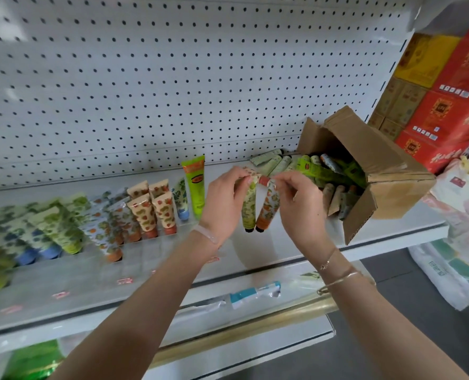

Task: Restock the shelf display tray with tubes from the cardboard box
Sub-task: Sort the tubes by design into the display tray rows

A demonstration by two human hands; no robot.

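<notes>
Both hands are pinching crimped tube ends above the shelf's front edge — left hand (222, 198) holding the green tube (249, 207), right hand (300, 201) the orange tube (267, 209), caps hanging down, probably to sort them by pattern. Cardboard box (378, 171) is lying tipped open at the shelf's right end for easy reach — display tray (145, 248) is sitting left, part-filled.

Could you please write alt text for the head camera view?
Two hands, left hand and right hand, hold a green tube and an orange tube by their crimped ends above a white shelf, between a cardboard box and upright tubes.
</notes>
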